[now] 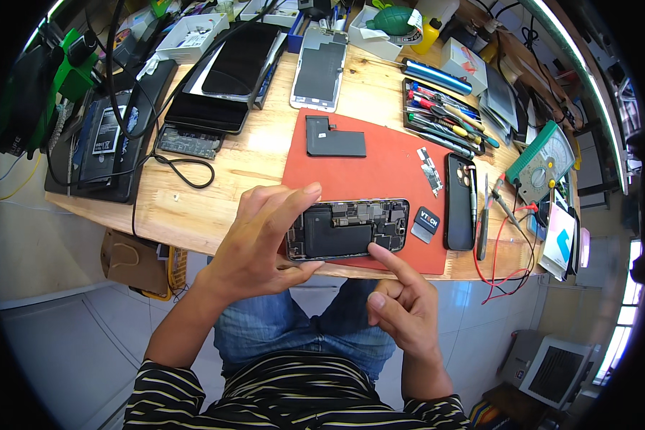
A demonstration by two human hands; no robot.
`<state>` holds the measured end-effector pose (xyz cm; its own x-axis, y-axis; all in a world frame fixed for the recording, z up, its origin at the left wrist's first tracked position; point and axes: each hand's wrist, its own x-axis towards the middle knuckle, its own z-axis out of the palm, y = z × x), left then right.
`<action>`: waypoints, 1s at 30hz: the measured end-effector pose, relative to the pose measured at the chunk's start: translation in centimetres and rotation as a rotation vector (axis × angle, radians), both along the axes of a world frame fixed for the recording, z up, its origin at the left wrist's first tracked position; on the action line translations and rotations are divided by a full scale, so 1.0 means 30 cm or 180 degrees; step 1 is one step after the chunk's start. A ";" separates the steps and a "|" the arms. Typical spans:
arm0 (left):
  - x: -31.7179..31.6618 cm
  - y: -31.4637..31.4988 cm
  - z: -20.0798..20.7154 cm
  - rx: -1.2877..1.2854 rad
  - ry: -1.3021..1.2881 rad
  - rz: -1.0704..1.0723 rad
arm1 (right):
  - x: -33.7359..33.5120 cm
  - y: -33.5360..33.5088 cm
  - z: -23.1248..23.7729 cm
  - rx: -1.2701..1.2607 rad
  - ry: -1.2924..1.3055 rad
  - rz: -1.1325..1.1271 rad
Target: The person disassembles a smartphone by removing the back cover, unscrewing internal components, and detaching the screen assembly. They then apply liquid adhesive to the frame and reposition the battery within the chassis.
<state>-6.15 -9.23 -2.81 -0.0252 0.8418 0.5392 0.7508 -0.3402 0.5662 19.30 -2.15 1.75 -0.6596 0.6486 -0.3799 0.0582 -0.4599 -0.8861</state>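
Note:
An opened smartphone (pixel 392 228) lies on the orange-red mat (pixel 401 143), its circuit boards and black battery (pixel 337 237) bare. My left hand (pixel 254 244) spans the phone's left end, thumb along the near edge and fingers at the far edge. With its index finger stretched out, my right hand (pixel 406 304) touches or nearly touches the battery's near right corner. Its other fingers are curled, and no tool shows in them. Beyond the phone rests a loose L-shaped black battery (pixel 340 142). A small black and grey card (pixel 426 223) sits right of the phone.
A black phone case (pixel 457 204), a screwdriver (pixel 473 193) and tweezers (pixel 484 229) lie to the right. Farther back are a tool tray (pixel 444 115) and a green multimeter (pixel 545 165) with trailing leads. Stacked devices (pixel 222 79) and a looping black cable (pixel 186 161) occupy the left.

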 end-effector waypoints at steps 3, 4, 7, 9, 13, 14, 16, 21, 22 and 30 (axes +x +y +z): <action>-0.001 0.000 0.002 -0.0094 0.0034 0.0021 | -0.014 -0.004 0.009 0.0033 -0.0028 0.0006; -0.001 0.002 0.002 -0.0091 0.0007 0.0007 | -0.018 -0.004 0.010 0.0074 -0.0045 -0.0017; 0.000 0.005 -0.002 -0.0035 -0.0101 -0.0039 | -0.020 -0.003 0.014 -0.0072 -0.0071 0.0036; 0.001 0.006 -0.008 0.0017 -0.0123 -0.0034 | -0.017 -0.001 0.014 -0.0175 -0.0049 0.0043; -0.001 0.006 -0.007 -0.0041 -0.0139 -0.0005 | -0.007 0.010 0.018 -0.0357 0.0035 0.0095; -0.002 0.006 0.001 -0.0114 -0.0129 -0.0006 | -0.004 0.015 0.019 -0.0441 0.0057 0.0194; -0.004 0.010 0.023 -0.0216 -0.0093 0.0016 | 0.005 0.035 0.023 -0.0586 0.0067 0.0308; 0.010 0.030 0.102 -0.1106 -0.0065 0.0071 | 0.073 0.135 0.062 0.1310 -0.0458 -0.0126; 0.020 0.041 0.112 -0.1095 0.0040 -0.0012 | 0.092 0.175 0.072 0.1405 -0.0272 -0.0585; 0.049 0.064 0.152 -0.1377 0.0301 -0.0090 | 0.030 0.605 0.070 0.2038 -0.0524 -0.1174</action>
<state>-4.69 -7.30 1.74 0.0334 0.9901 0.1360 0.7999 -0.1081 0.5903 20.19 16.00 3.85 -0.3243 0.9433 0.0705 0.1549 0.1265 -0.9798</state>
